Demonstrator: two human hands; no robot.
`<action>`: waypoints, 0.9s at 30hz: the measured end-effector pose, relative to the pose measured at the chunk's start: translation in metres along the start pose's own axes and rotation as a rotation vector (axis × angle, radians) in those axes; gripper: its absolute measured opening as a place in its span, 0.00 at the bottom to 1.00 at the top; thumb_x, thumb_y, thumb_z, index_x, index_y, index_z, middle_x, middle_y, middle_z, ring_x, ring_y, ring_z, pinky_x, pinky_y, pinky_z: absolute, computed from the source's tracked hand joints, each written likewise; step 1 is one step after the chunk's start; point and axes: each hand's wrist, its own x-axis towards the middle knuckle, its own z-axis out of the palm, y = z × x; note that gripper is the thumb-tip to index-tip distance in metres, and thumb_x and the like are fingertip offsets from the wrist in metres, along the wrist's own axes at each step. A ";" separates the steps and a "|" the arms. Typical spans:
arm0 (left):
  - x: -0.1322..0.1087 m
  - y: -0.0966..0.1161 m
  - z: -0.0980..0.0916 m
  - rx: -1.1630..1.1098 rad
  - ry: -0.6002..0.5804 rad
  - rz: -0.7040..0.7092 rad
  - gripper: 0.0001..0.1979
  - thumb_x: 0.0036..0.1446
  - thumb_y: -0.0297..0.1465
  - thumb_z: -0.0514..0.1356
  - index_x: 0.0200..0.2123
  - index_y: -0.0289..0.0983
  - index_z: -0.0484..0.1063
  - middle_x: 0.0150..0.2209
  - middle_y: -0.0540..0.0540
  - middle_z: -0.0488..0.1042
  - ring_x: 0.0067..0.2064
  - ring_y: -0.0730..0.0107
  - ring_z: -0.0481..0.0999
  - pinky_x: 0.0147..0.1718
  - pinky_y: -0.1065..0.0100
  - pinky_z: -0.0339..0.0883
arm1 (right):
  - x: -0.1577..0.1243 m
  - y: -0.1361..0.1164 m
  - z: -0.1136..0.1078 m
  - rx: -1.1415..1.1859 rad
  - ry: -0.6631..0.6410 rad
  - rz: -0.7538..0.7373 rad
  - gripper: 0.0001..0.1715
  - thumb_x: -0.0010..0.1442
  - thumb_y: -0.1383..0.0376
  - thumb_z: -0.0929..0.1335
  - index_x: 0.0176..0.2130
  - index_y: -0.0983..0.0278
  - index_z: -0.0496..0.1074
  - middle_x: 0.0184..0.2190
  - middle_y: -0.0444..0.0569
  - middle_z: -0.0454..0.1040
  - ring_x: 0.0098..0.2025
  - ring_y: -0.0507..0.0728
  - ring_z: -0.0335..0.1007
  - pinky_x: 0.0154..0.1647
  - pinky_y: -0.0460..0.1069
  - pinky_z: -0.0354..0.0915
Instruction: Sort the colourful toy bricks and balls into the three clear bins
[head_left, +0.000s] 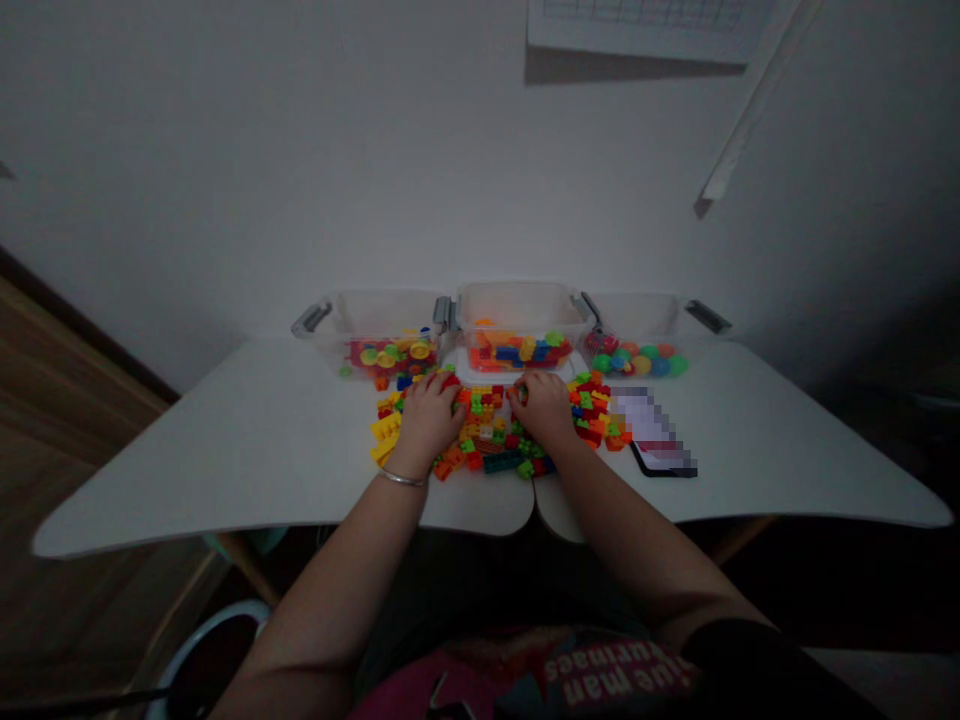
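Note:
A heap of small plastic building bricks [487, 432] in red, orange, yellow, green and blue is spread on the white table before me. Over its left part is my left hand [431, 415], a bangle at the wrist. Its fingers are curled, and a red building brick [451, 381] shows at their tips. My right hand [546, 405] reaches in from the other side, thumb and fingers bent together in a pinch. A small orange bit shows at its fingertips; its shape is mostly hidden. The two hands are apart, with loose bricks between them.
Three clear plastic boxes stand along the wall: the left box [375, 305] with yellow and red pieces, the middle box [517, 300] with bricks, the right box [645, 312] with coloured balls. A phone [656, 430] lies right of the heap. The white table [247, 450] has a curved front edge.

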 end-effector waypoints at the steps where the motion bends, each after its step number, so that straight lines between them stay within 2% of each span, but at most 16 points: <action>1: 0.000 0.000 0.000 0.002 -0.001 -0.001 0.18 0.62 0.34 0.54 0.51 0.38 0.77 0.62 0.39 0.71 0.64 0.48 0.65 0.61 0.47 0.62 | 0.000 0.000 0.000 -0.008 -0.016 0.014 0.08 0.61 0.63 0.68 0.38 0.65 0.76 0.40 0.56 0.77 0.47 0.64 0.69 0.52 0.57 0.62; 4: 0.000 0.001 0.000 0.007 -0.002 -0.010 0.18 0.62 0.34 0.54 0.51 0.39 0.77 0.62 0.40 0.71 0.65 0.49 0.65 0.61 0.47 0.62 | 0.000 -0.001 0.000 -0.019 -0.034 0.038 0.08 0.61 0.62 0.69 0.37 0.64 0.76 0.40 0.56 0.77 0.48 0.65 0.69 0.53 0.57 0.62; 10: 0.000 0.000 0.000 -0.002 -0.004 -0.005 0.19 0.62 0.34 0.54 0.52 0.36 0.77 0.62 0.39 0.71 0.64 0.47 0.65 0.62 0.47 0.61 | -0.001 0.002 0.004 -0.010 0.025 0.039 0.07 0.60 0.61 0.70 0.34 0.62 0.77 0.40 0.57 0.78 0.47 0.65 0.69 0.52 0.58 0.63; 21: 0.000 0.001 -0.002 -0.012 0.000 -0.019 0.19 0.62 0.34 0.54 0.51 0.37 0.77 0.62 0.39 0.70 0.65 0.47 0.64 0.62 0.46 0.61 | 0.000 0.001 0.001 0.031 -0.005 0.058 0.07 0.59 0.61 0.72 0.33 0.64 0.79 0.48 0.59 0.77 0.53 0.67 0.68 0.58 0.60 0.62; 27: 0.000 0.001 -0.002 -0.012 -0.004 -0.012 0.19 0.62 0.34 0.54 0.51 0.37 0.77 0.62 0.38 0.70 0.65 0.48 0.64 0.62 0.46 0.61 | 0.001 0.005 0.000 0.113 0.026 0.025 0.04 0.58 0.64 0.72 0.35 0.63 0.77 0.43 0.56 0.79 0.49 0.65 0.71 0.55 0.58 0.64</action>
